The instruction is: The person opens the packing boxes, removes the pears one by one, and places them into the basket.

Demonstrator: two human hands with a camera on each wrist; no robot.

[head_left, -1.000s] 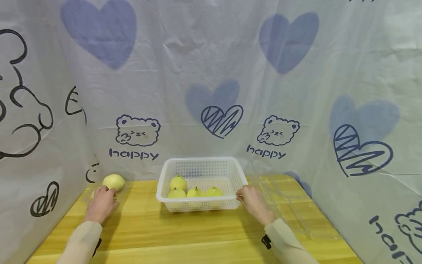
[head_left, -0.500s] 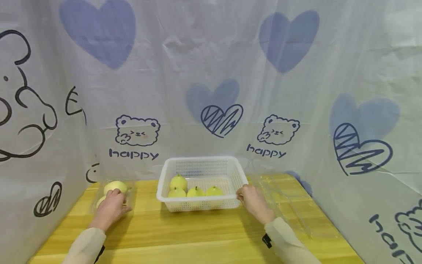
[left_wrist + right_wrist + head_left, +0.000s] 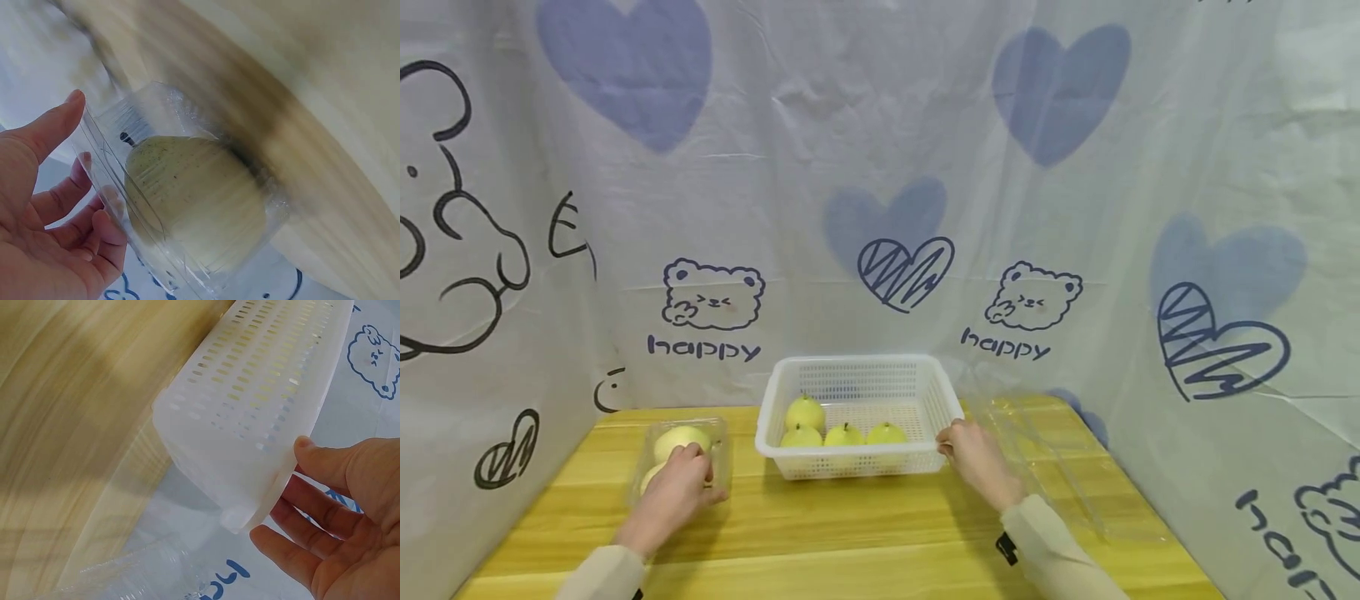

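My left hand holds the near edge of a clear plastic box at the left of the table, thumb on the rim and fingers curled at its side. Inside the box lie yellow pears, one at the back and another partly hidden by the hand. The left wrist view shows a pear with a dark stem through the clear wall. With thumb and fingers my right hand pinches the right front corner of a white slotted plastic basket. Several yellow pears sit in its left and front part.
Clear plastic containers lie on the right side of the wooden table. A white printed sheet hangs behind the table and along both sides.
My left hand and the clear box with the pears have moved right and a little nearer, toward the basket. My right hand stays on the basket's corner, and the basket stays put.
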